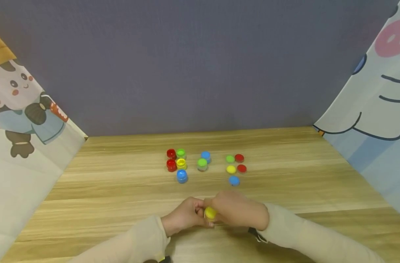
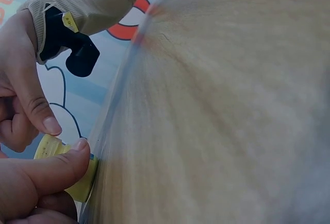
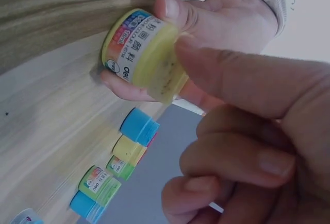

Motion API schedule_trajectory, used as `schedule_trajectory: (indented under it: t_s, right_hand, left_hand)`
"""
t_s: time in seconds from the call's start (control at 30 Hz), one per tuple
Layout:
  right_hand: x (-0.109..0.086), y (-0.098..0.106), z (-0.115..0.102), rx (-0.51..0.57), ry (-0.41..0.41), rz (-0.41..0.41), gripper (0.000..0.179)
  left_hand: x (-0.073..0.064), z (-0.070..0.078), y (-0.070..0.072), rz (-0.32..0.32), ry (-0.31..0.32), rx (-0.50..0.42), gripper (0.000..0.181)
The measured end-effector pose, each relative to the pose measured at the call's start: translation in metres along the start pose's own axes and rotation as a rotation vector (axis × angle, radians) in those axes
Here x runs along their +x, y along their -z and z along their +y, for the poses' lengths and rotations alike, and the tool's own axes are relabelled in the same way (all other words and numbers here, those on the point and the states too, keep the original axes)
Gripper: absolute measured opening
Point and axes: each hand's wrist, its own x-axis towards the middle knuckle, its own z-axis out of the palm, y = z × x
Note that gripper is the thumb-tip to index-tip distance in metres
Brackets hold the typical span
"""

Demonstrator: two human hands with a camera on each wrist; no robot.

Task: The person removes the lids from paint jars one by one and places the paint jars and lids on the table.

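My left hand grips a small yellow paint jar low over the wooden table, close to me. Its printed label faces the right wrist camera, with the left thumb along one side and a finger beneath. My right hand pinches the jar's yellow lid between thumb and fingers, the index finger's contact being partly hidden. In the head view the lid's top shows between the two hands. The lid sits on the jar's mouth. The left wrist view shows the right thumb at the lid's edge.
Beyond my hands stand lidless jars: two red, a green, a yellow and a blue. Right of them are a lidded green jar and a lidded blue jar. Several loose lids lie farther right.
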Motion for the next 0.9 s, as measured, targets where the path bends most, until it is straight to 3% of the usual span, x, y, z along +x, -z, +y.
schedule_trajectory:
  t_s: [0.07,0.23,0.47,0.63,0.9]
  right_hand:
    - [-0.001,-0.001,0.001,0.010,0.023,0.005,0.034]
    - [-0.001,-0.005,0.000,-0.012,0.010,0.058,0.019]
    - [0.001,-0.013,-0.006,-0.175,-0.117,0.185,0.044]
    - [0.002,-0.015,-0.006,-0.170,-0.131,0.186,0.054]
    - [0.004,-0.016,-0.005,-0.173,-0.146,0.193,0.054]
  left_hand:
    - [0.000,0.000,0.000,0.003,0.003,-0.005,0.028]
    - [0.001,-0.001,0.000,0.004,-0.013,0.001,0.031]
    - [0.002,-0.001,-0.002,0.003,-0.012,-0.016,0.035]
    - [0.001,-0.001,-0.002,0.017,-0.017,0.002,0.035]
    - [0.001,-0.001,-0.002,0.015,-0.025,-0.009,0.033]
